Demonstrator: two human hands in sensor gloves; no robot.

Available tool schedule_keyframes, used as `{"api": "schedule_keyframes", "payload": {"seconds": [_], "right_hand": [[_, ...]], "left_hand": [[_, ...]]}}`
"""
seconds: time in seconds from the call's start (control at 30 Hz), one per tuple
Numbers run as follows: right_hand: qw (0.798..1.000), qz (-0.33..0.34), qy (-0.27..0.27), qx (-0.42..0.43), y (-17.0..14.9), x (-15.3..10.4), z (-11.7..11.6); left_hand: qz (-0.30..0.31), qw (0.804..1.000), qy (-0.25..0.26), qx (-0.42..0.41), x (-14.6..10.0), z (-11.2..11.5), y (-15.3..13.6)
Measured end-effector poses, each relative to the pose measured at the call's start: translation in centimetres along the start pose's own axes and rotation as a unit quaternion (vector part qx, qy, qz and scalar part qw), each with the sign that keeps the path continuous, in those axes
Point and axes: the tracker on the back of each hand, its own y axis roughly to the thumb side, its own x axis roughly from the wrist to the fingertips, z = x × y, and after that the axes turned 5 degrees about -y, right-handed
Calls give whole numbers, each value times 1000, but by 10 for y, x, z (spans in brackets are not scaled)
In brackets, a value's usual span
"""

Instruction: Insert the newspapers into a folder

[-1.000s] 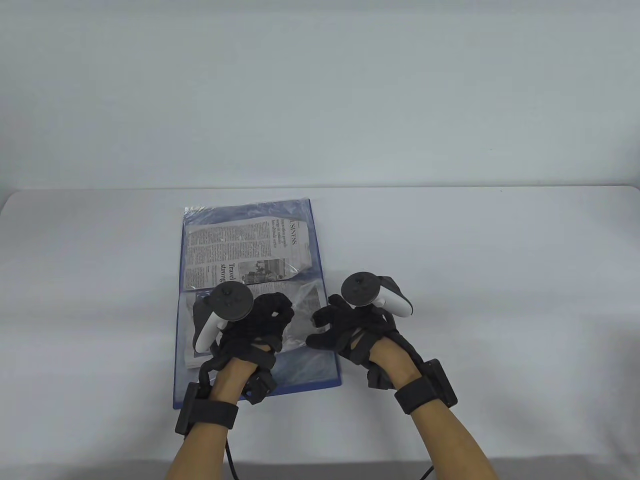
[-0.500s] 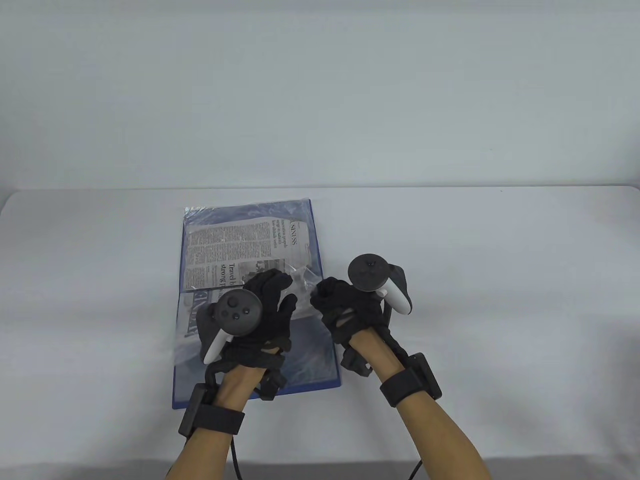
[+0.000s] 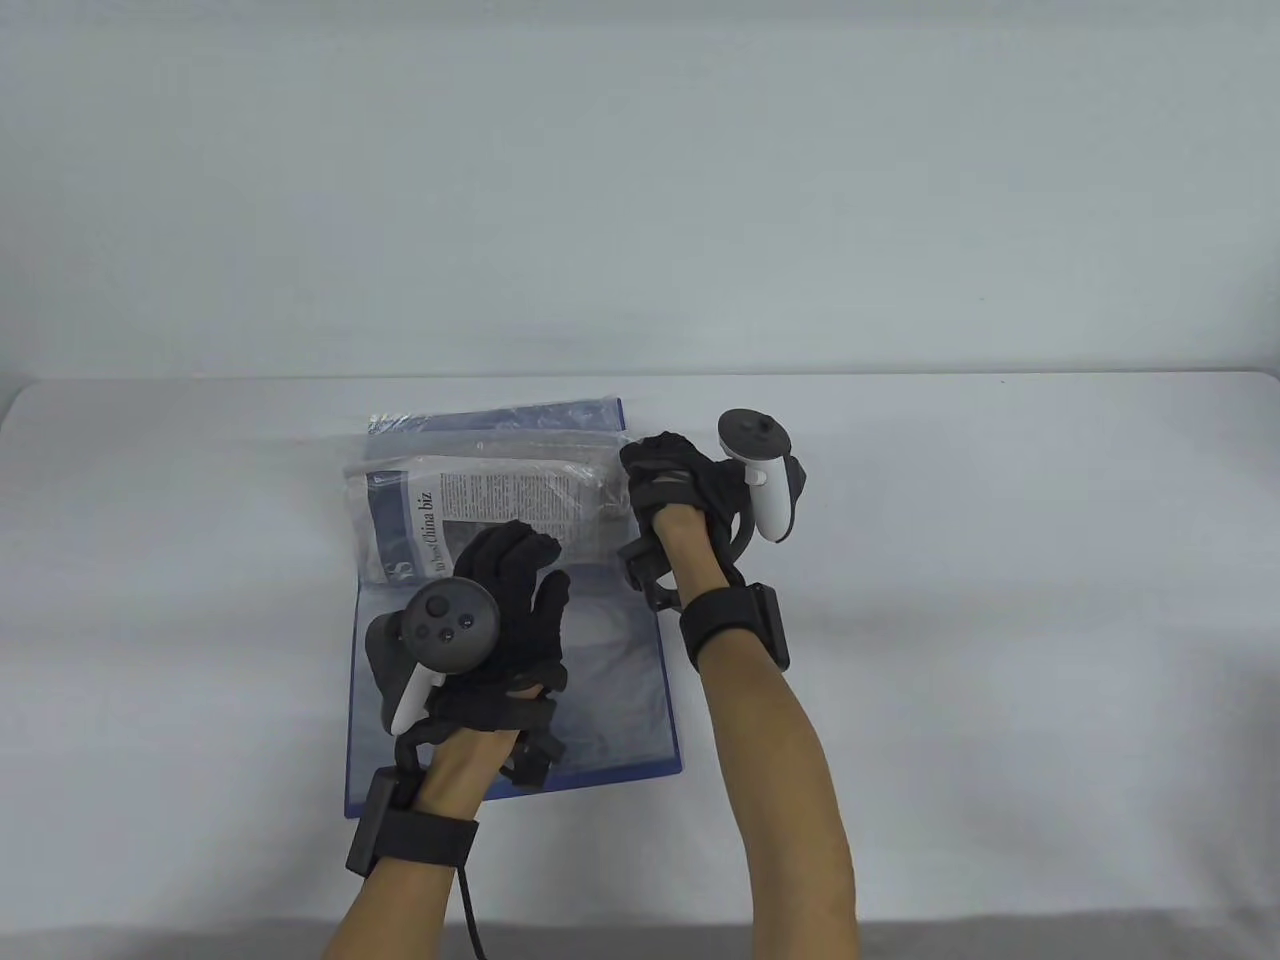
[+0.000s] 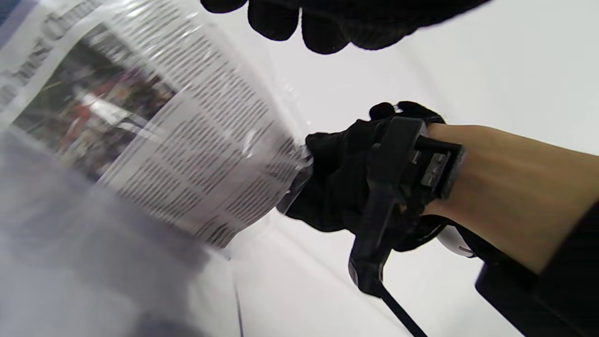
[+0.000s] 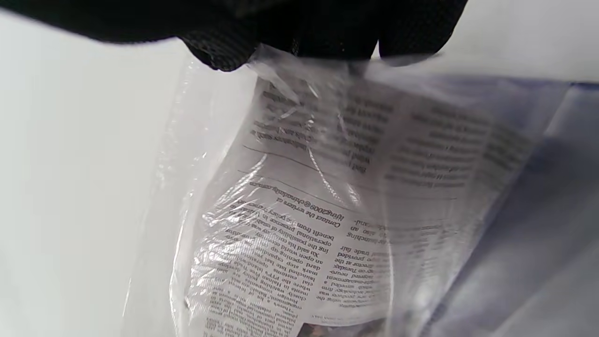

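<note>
A blue folder (image 3: 610, 690) lies open on the white counter (image 3: 1000, 560), and a clear plastic sleeve (image 3: 590, 480) holding a newspaper (image 3: 500, 500) is lifted off its far half, curling toward the left. The right hand (image 3: 680, 475) grips the sleeve at its right edge, well above the counter; in the right wrist view its fingers (image 5: 224, 51) are pinched on the crinkled plastic just over the printed page. The left hand (image 3: 505, 620) is spread flat, fingers extended and grasping nothing, over the folder's near half, with its fingertips reaching the lower edge of the raised newspaper; whether they touch it cannot be told. In the left wrist view the sleeve's corner meets the right hand's palm side, and the left fingers (image 4: 323, 32) hang loose above, apart from the sheet.
</note>
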Motion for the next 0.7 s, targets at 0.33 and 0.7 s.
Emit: {"api": "schedule_keyframes", "payload": {"seconds": [0.33, 0.7], "right_hand": [[999, -32, -9, 6, -4, 24, -2], [962, -49, 94, -252, -51, -49, 12]], "left_hand": [[-83, 995, -48, -14, 13, 6, -32], [-345, 936, 29, -59, -2, -17, -97]]}}
